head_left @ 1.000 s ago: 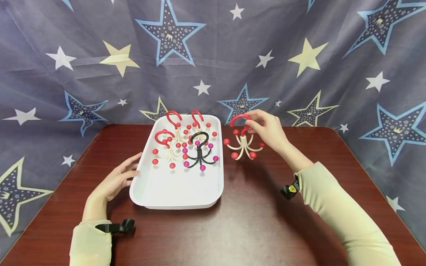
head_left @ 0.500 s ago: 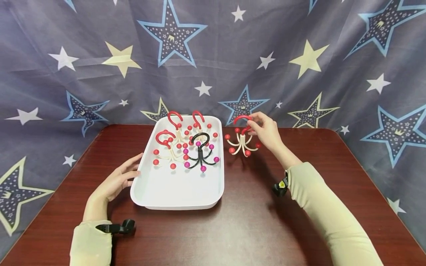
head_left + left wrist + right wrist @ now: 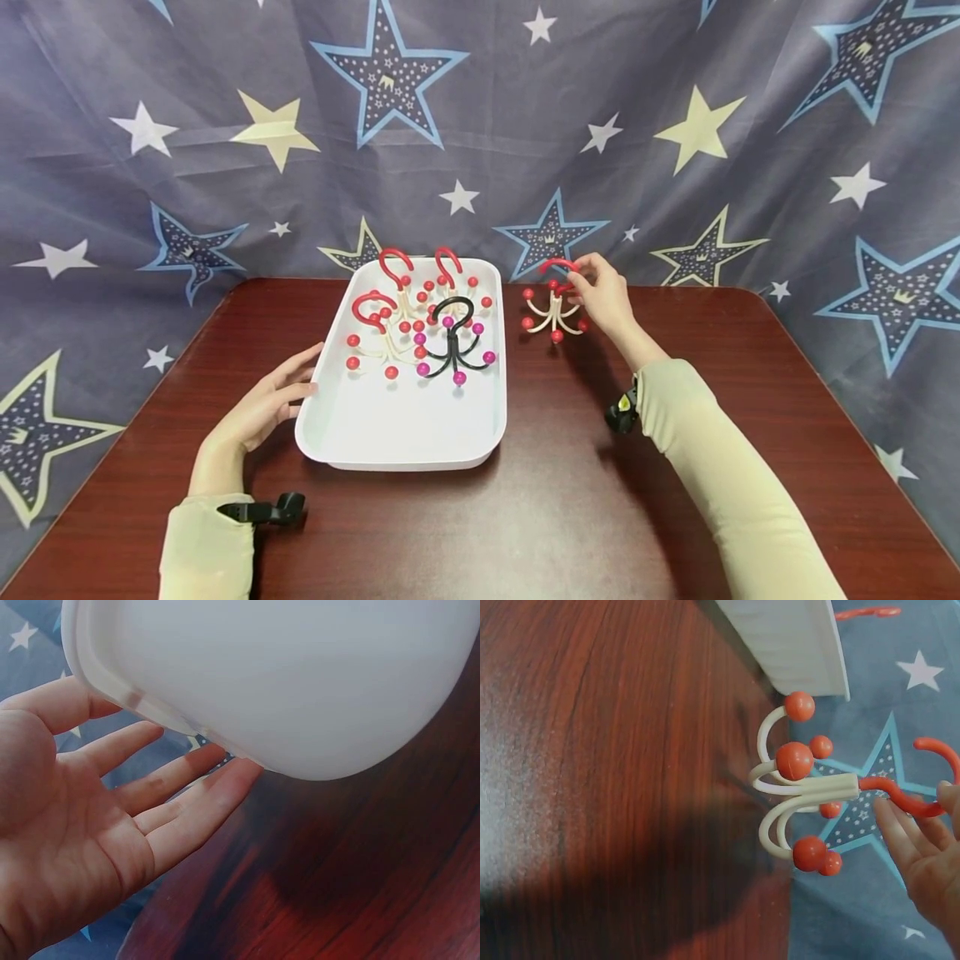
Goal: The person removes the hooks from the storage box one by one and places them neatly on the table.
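Observation:
At the tray's right, my right hand [image 3: 606, 298] pinches the red hook of a cream multi-armed hanger [image 3: 556, 310] with red balls. In the right wrist view this hanger [image 3: 832, 785] shows curved cream arms below the red hook, close to the table surface; whether it touches is unclear. My left hand [image 3: 262, 408] rests its fingertips on the left side of the white tray [image 3: 397, 433]; the left wrist view shows its fingers [image 3: 202, 799] nearly straight against the rim. Inside the tray stand three cream hangers with red hooks and a black hanger [image 3: 453, 346] with magenta balls.
A reddish-brown wooden table [image 3: 570, 517] carries the tray. Behind it hangs a grey-blue curtain [image 3: 480, 125] with stars. Black straps with small devices sit on both wrists, the left one [image 3: 262, 510] near the tray's lower left.
My right hand has moved slightly with the hanger, which was first higher and nearer the tray; it has turned and gone farther back and lower. My left hand and the tray have stayed put.

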Demonstrator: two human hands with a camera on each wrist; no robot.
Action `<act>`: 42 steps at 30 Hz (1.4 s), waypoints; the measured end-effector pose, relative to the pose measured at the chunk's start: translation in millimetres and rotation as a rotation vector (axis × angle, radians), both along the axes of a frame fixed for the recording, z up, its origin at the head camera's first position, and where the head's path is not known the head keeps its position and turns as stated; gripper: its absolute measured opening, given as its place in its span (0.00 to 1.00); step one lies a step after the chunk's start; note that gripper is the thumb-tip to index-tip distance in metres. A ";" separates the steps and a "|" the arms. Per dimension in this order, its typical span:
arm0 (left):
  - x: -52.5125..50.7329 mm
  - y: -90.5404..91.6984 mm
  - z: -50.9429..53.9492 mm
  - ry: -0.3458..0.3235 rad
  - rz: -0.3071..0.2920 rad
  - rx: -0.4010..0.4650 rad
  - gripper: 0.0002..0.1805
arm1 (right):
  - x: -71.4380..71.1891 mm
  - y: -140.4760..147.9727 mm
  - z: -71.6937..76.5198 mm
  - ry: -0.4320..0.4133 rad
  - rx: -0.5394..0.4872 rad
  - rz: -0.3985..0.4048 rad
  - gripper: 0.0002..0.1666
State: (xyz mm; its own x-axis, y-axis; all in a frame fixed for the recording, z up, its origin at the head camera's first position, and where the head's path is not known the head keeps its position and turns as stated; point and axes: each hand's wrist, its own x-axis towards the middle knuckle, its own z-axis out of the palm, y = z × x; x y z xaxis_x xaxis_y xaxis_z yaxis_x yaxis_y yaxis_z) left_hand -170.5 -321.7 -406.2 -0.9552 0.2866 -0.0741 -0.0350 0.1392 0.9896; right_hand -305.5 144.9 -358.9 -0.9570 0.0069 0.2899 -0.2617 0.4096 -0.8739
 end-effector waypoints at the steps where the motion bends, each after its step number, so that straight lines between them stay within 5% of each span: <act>1: -0.1 0.1 0.0 0.002 -0.004 0.003 0.34 | -0.8 0.8 -0.9 -0.003 0.000 -0.004 0.12; 8: 0.2 1.2 0.8 0.003 -0.011 0.022 0.34 | -6.5 6.2 -9.1 -0.030 -0.070 -0.013 0.13; 13: 0.0 1.2 0.5 0.000 -0.005 0.017 0.34 | -5.1 7.6 -6.5 -0.014 0.041 -0.055 0.14; 17: -0.8 0.2 -1.5 -0.002 0.000 0.016 0.34 | -2.4 5.9 -0.6 0.046 0.167 -0.093 0.18; 26: 0.6 -1.0 0.2 0.001 -0.010 0.042 0.34 | 6.8 -12.7 14.7 0.339 0.158 -0.110 0.17; 32: 0.9 -0.7 0.3 0.001 -0.015 0.049 0.34 | 20.8 -40.1 21.4 0.390 0.123 0.006 0.15; 42: 0.3 0.6 0.1 0.001 -0.019 0.054 0.34 | 31.4 -86.2 14.4 0.210 0.143 0.249 0.17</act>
